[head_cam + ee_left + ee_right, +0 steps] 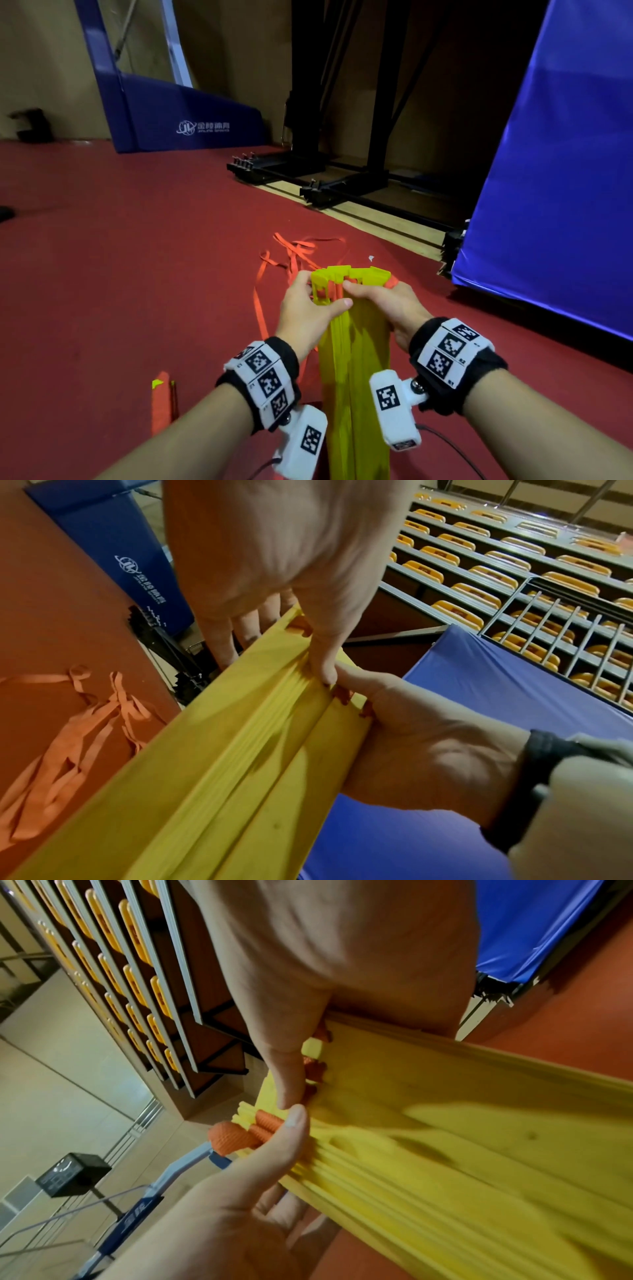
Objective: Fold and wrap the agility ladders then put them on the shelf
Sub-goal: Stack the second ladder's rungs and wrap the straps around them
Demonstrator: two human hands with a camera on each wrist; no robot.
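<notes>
While hands (346,305) grip rungs (354,359), straps (291,257) trail.

a sports hall: red court floor (137,257), tiered seats (496,561), blue padding (565,171).

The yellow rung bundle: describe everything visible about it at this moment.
The yellow rung bundle is a stack of flat, plastic-looking slats gathered side by side, held roughly upright above the red floor. Orange straps thread through slots near its top and trail loose onto the floor. The left hand and right hand both grip its upper end, thumbs nearly meeting.
</notes>
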